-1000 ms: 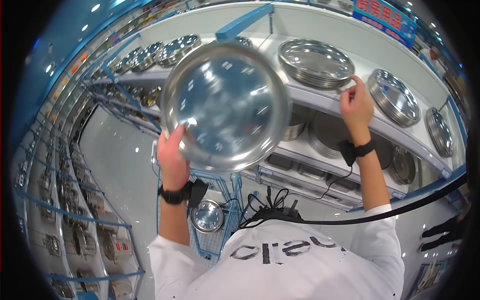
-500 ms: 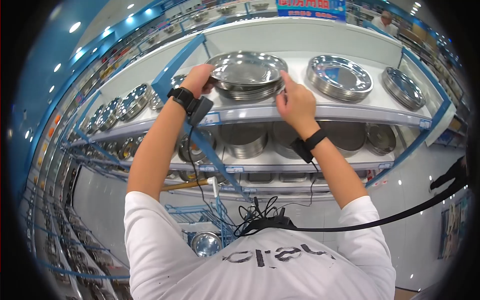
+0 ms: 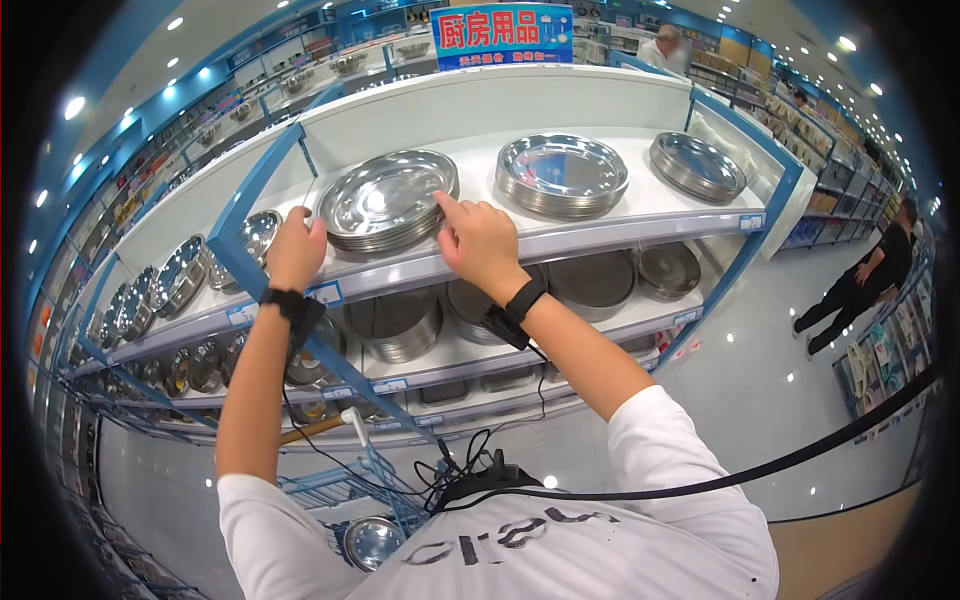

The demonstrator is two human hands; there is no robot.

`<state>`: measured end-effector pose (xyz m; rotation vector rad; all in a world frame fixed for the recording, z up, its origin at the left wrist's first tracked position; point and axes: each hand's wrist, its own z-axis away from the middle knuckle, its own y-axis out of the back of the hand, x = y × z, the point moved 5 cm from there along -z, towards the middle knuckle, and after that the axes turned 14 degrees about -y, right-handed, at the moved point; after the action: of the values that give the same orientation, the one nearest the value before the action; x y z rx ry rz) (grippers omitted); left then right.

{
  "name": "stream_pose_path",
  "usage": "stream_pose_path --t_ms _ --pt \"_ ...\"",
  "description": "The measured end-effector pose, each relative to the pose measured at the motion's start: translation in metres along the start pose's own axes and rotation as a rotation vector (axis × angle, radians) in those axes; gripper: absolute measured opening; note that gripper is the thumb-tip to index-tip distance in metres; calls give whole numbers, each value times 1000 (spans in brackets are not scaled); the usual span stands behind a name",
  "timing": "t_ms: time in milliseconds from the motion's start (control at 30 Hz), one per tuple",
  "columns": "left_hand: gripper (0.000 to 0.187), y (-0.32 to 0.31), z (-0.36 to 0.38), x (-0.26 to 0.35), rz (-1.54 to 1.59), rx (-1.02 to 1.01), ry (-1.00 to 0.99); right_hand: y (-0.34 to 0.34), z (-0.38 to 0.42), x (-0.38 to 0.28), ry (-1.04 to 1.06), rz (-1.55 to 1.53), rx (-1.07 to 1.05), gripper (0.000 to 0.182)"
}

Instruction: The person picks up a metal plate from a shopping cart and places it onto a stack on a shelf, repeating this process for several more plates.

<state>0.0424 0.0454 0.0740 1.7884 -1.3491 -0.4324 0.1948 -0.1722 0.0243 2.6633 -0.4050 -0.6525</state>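
A stack of shiny round metal plates (image 3: 385, 195) lies on the white upper shelf, its top plate resting level with the rest. At the stack's right rim is my right hand (image 3: 482, 238), index finger stretched out to the edge and thumb apart, gripping nothing. My left hand (image 3: 296, 250) is just left of the stack, beside the blue shelf post (image 3: 250, 195). Its thumb and fingers are apart with nothing between them, though some fingers are hidden behind the hand. Both wrists carry black straps with small devices.
Right of my hands stand another plate stack (image 3: 562, 175) and a smaller one (image 3: 698, 165). Deep metal pans (image 3: 395, 320) fill the shelf below. A blue cart (image 3: 345, 490) with a metal bowl (image 3: 372, 542) is by my body. A person in black (image 3: 880, 265) stands at right.
Both hands held the top plate slightly raised above the stack before. Now it lies on the stack and my hands have let go. The camera view has turned right and up.
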Motion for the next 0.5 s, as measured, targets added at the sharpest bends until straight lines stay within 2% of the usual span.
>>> stream_pose_path --t_ms 100,167,233,300,400,467,500 --pt "27 20 62 8 424 165 -66 -1 0 0 10 -16 -17 41" --pt "22 28 120 3 812 125 92 1 0 -1 -5 -29 -11 43" --pt "19 40 183 -8 888 193 205 -1 0 -2 -17 -49 -16 44" --pt "17 42 253 -33 940 248 405 -5 0 1 -62 -13 -46 47" --pt "17 35 353 -72 902 323 548 -10 0 3 -76 -4 -63 49" --pt "17 28 426 -101 885 449 805 -10 1 2 -88 0 -73 48" --pt "17 24 458 -117 870 473 849 -10 -1 0 -80 -6 -76 48"
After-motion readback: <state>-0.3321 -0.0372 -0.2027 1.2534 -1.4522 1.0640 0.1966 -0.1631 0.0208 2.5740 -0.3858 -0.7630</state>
